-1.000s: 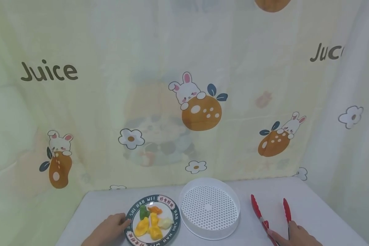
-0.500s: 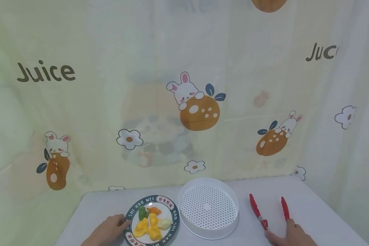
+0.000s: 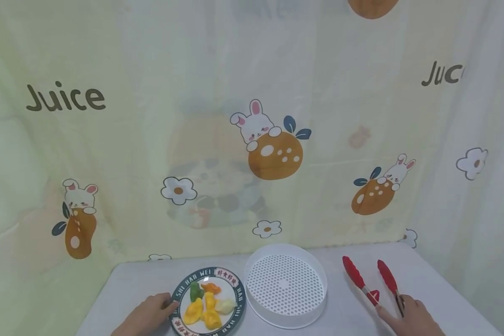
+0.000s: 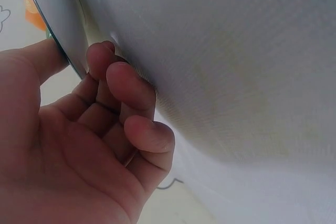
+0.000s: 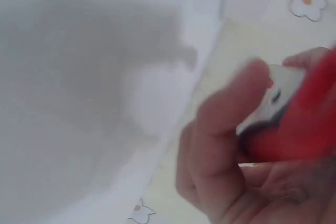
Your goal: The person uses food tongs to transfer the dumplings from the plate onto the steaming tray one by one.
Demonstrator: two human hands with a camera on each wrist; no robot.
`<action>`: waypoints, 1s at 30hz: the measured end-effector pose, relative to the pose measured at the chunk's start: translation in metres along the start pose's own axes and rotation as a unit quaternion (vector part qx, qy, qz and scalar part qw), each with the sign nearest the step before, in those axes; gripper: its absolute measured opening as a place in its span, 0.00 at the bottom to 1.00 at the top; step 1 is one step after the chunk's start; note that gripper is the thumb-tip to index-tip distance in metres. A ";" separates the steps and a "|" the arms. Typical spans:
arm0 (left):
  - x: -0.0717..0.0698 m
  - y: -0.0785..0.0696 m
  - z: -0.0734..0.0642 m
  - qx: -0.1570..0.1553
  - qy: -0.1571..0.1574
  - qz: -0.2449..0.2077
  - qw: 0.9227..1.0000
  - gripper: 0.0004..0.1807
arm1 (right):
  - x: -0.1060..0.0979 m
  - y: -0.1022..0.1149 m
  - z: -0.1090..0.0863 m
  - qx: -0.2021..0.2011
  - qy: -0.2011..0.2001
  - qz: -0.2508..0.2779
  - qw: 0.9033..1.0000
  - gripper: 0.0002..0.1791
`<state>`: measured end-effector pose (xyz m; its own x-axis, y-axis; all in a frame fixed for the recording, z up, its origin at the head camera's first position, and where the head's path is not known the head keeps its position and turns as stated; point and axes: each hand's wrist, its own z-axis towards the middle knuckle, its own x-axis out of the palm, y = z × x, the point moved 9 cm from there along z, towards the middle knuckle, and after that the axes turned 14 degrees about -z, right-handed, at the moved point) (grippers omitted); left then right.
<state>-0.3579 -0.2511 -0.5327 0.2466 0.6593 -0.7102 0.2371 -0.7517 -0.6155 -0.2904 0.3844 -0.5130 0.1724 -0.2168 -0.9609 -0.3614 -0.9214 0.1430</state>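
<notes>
At the lower left of the head view, my left hand [image 3: 149, 311] pinches the rim of a round plate [image 3: 231, 322] with a dark green patterned border. In the left wrist view its thumb lies over the rim and the curled fingers are at the underside. On the plate sit several dumpling-shaped pieces: yellow [image 3: 193, 311], green [image 3: 196, 292], orange [image 3: 211, 287] and pale [image 3: 225, 306]. My right hand [image 3: 412, 318] grips red-tipped tongs [image 3: 353, 272], their arms spread with nothing between the tips. The palm hides their rear end.
A round white steamer basket [image 3: 291, 319] with a perforated bottom stands between the plate and the tongs, right beside the plate. The white-covered table [image 3: 344, 322] ends at a printed curtain [image 3: 218, 70] behind, with more curtain on both sides.
The tongs have moved slightly forward, and their tips stand a little closer together. My right hand has shifted with them. My left hand, the plate and the basket stay where they were.
</notes>
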 end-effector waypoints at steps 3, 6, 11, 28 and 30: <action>0.000 0.001 0.000 -0.003 0.001 -0.002 1.000 0.30 | -0.011 0.007 -0.006 -0.018 0.008 0.028 0.999 0.65; 0.000 0.002 0.001 -0.005 0.001 -0.003 1.000 0.30 | -0.020 0.017 -0.014 -0.037 0.009 0.043 0.998 0.63; 0.001 0.001 0.001 -0.005 0.002 -0.009 1.000 0.28 | -0.030 0.036 -0.027 -0.066 0.002 0.048 0.997 0.60; 0.000 0.000 0.003 -0.011 -0.001 0.001 1.000 0.24 | -0.066 0.089 -0.053 -0.124 -0.054 0.000 0.991 0.59; 0.000 0.000 0.003 -0.011 -0.002 0.002 1.000 0.25 | -0.068 0.096 -0.055 -0.129 -0.051 -0.002 0.990 0.59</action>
<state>-0.3606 -0.2510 -0.5337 0.2445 0.6567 -0.7134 0.2574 -0.7533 -0.6052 -0.2862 0.2930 -0.4206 0.0759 -0.1923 -0.9784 -0.1123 -0.9766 0.1832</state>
